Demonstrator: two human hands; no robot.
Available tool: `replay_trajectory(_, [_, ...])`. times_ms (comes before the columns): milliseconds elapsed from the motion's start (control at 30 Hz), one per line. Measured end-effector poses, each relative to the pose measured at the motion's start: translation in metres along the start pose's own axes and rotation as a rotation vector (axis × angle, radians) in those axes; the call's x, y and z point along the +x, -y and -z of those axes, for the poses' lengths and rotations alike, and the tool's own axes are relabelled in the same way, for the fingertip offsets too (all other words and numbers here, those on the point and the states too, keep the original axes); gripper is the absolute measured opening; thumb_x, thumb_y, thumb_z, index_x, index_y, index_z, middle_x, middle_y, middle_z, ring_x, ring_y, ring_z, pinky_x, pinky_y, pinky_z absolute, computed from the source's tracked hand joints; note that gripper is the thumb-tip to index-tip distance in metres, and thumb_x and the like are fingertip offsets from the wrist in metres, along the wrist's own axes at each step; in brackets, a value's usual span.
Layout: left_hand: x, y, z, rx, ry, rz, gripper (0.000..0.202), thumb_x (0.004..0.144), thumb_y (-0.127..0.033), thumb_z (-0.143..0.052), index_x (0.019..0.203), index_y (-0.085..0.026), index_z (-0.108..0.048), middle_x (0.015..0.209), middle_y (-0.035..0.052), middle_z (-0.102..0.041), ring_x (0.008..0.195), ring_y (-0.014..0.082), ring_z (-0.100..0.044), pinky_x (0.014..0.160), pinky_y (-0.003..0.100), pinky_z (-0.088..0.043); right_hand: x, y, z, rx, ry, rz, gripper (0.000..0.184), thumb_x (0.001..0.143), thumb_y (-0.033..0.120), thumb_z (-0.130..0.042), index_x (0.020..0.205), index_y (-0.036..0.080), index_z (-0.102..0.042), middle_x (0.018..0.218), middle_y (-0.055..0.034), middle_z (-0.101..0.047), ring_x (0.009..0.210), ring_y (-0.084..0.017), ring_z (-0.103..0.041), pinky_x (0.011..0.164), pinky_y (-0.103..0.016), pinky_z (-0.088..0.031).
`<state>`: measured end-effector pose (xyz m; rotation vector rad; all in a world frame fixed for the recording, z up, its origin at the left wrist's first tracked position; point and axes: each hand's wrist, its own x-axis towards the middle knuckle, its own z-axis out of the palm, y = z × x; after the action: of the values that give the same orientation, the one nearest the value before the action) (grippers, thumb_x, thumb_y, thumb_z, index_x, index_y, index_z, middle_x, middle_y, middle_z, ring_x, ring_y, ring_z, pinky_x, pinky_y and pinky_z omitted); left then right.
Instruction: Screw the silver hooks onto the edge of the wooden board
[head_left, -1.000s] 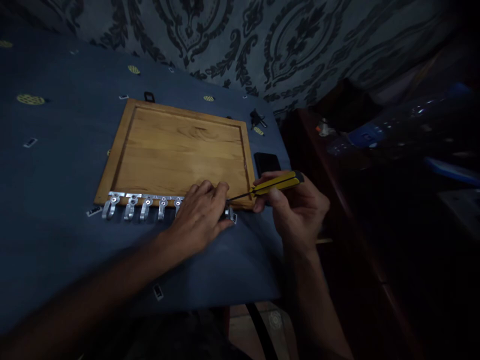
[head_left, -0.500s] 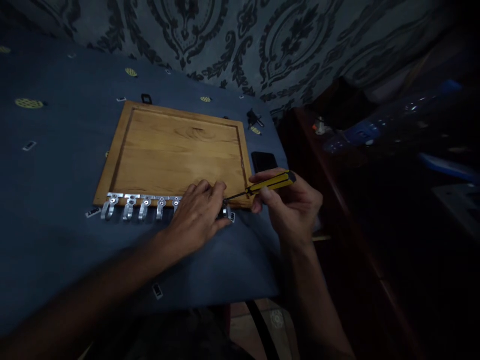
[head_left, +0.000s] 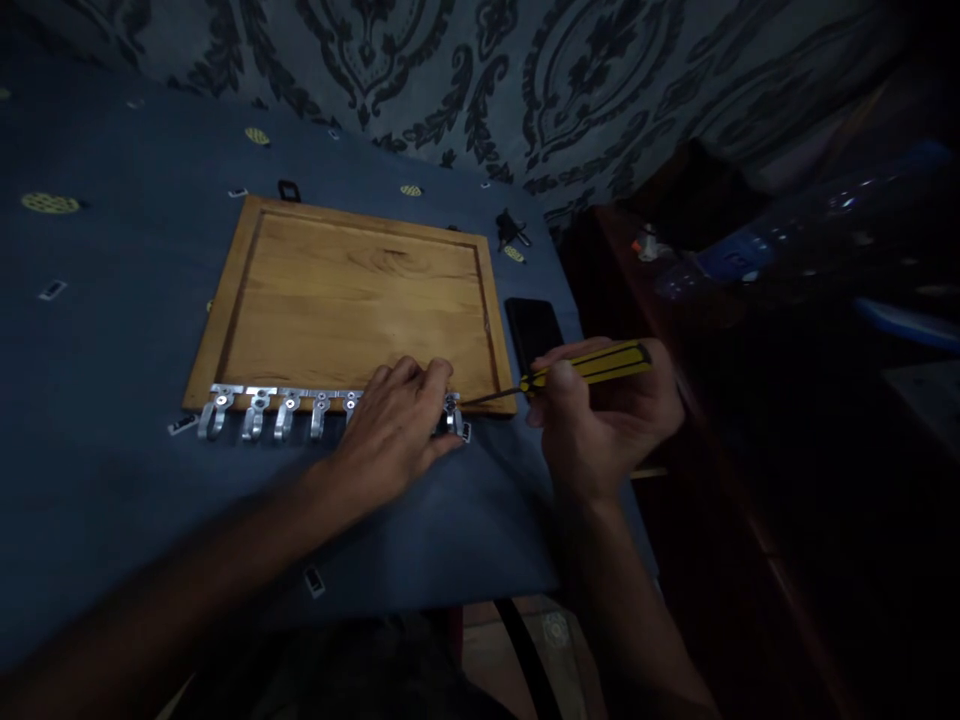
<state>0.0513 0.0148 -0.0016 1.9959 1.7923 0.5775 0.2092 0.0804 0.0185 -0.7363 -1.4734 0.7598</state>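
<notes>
Blue tablecloth (head_left: 135, 340), right hand (head_left: 611, 425) gripping screwdriver (head_left: 604, 367), bottle label (head_left: 739, 260) illegible

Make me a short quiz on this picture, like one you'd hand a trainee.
1. Which tool does the right grip hold?
2. Along which edge of the wooden board are the metal hooks lined up? a) the far edge b) the edge nearest the person c) the edge at the picture's right
3. True or false: the flat black object lies on top of the wooden board.

Key: 1. A yellow-and-black screwdriver. 2. b. 3. False; the flat black object lies beside it, on the blue cloth.
</notes>
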Motion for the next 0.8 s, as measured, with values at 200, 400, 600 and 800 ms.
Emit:
replay_trajectory(200, [0.0,-0.003,0.003,-0.003,0.031,0.022,0.048,0.082,-0.029,-0.081,0.116,-0.02,-0.048,0.108,0.0069,-0.064,0.11,0.0283,-0.058,0.093,0.041,-0.048,-0.002,-0.002,0.0,-0.006,0.044,-0.013,0.022,0.081,0.03,-0.08,0.078,0.022,-0.061,0.075,0.0051,-0.07,0.038,-0.004,-0.051,0.032,-0.021,-0.038])
replay_trajectory(400, [0.001,-0.003,0.002,0.003,0.041,0.032,0.05,0.082,-0.03,-0.08,0.119,-0.017,-0.049,0.111,0.0086,-0.063,0.112,0.0298,-0.058,0.094,0.043,-0.047,-0.004,-0.003,-0.002,0.022,0.083,-0.045,0.019,0.081,0.026,-0.081,0.079,0.023,-0.062,0.076,0.005,-0.07,0.039,-0.005,-0.052,0.032,-0.02,-0.039])
replay_trajectory(600, [-0.001,-0.001,0.0,-0.012,0.002,0.003,0.049,0.082,-0.031,-0.08,0.117,-0.017,-0.049,0.109,0.008,-0.063,0.111,0.0297,-0.058,0.094,0.043,-0.047,0.001,-0.001,0.005,-0.037,0.201,-0.09,0.016,0.081,0.03,-0.08,0.086,0.024,-0.066,0.078,0.0047,-0.071,0.043,-0.007,-0.057,0.038,-0.022,-0.046])
replay_trajectory(800, [0.0,-0.001,0.001,0.003,0.007,-0.01,0.051,0.082,-0.031,-0.08,0.119,-0.017,-0.048,0.107,0.0074,-0.063,0.11,0.0296,-0.058,0.093,0.042,-0.047,0.001,-0.002,0.01,-0.066,0.264,-0.039,0.014,0.089,0.036,-0.072,0.087,0.022,-0.071,0.078,0.0027,-0.069,0.045,-0.007,-0.057,0.045,-0.025,-0.048])
